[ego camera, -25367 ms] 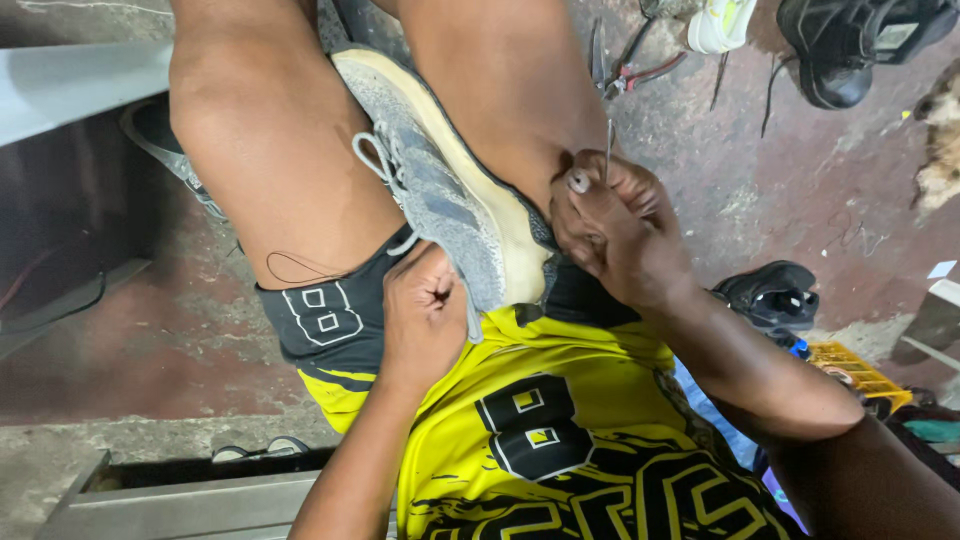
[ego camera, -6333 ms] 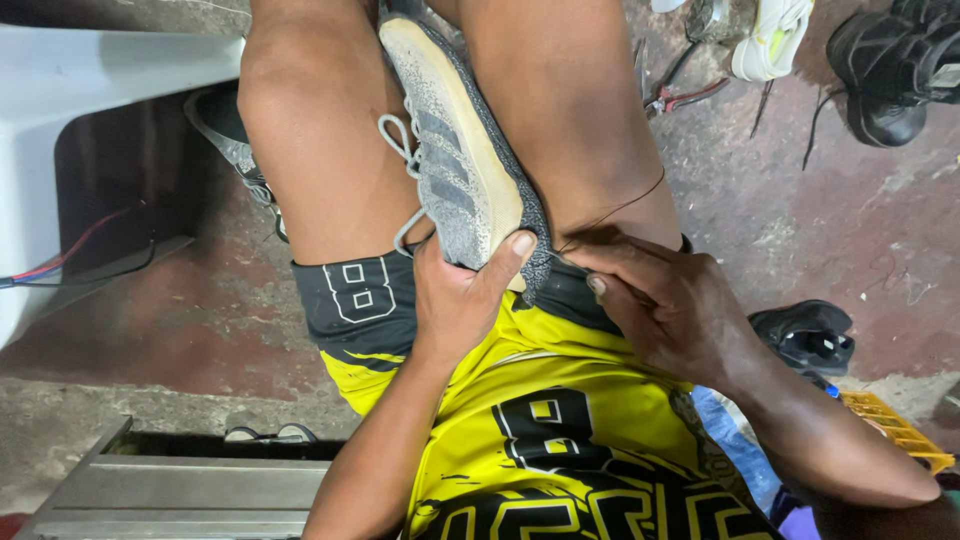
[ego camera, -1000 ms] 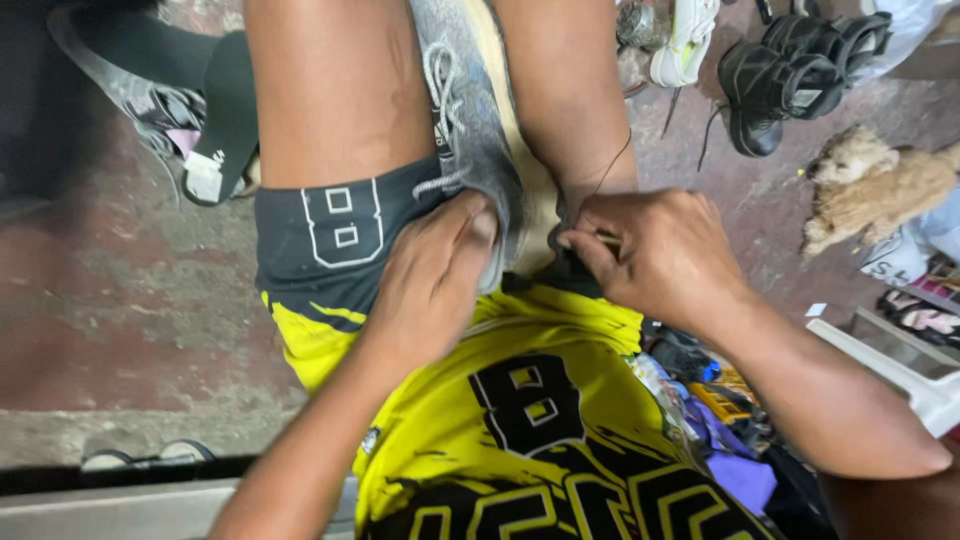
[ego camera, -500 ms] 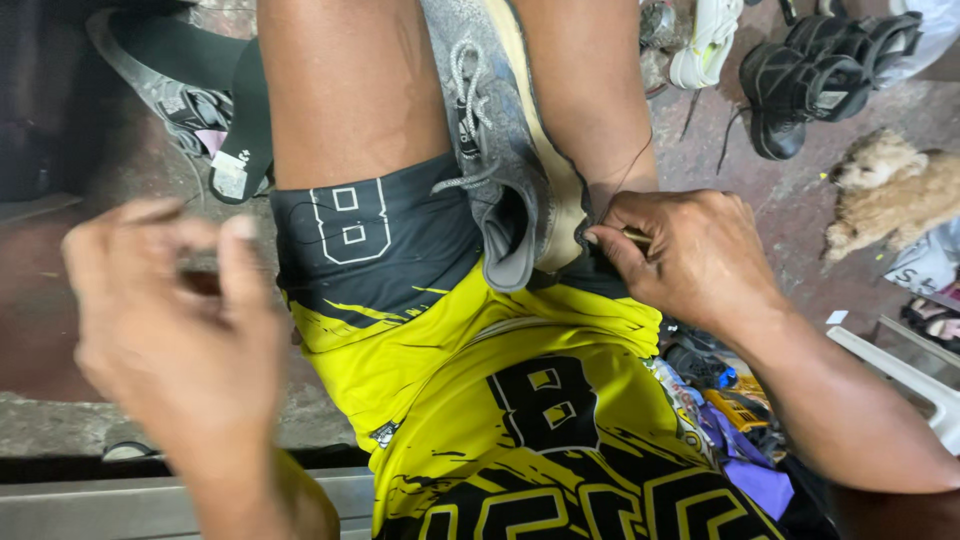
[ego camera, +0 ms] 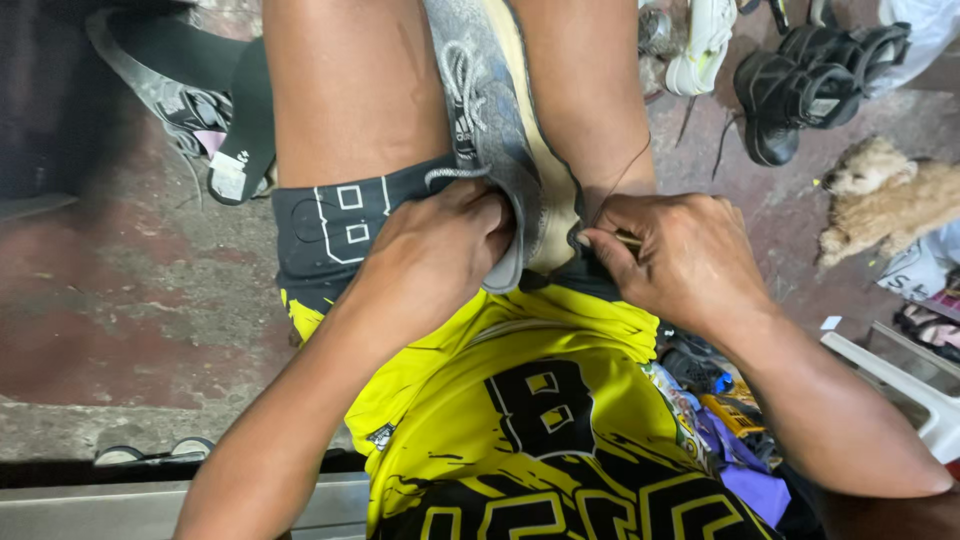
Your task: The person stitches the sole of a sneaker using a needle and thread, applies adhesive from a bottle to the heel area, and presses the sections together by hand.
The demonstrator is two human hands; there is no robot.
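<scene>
On the lap, both hands (ego camera: 440,255) (ego camera: 680,255) clasp the grey shoe (ego camera: 500,130)

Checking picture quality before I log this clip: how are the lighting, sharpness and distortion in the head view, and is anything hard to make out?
Head view: even, soft light with no glare; the left hand, right hand and grey lace-up sneaker are sharp; the thin dark thread is faint; the upper-left corner is dark; wide-angle stretch shows at the edges, with the black strapped sandals slightly soft.
</scene>
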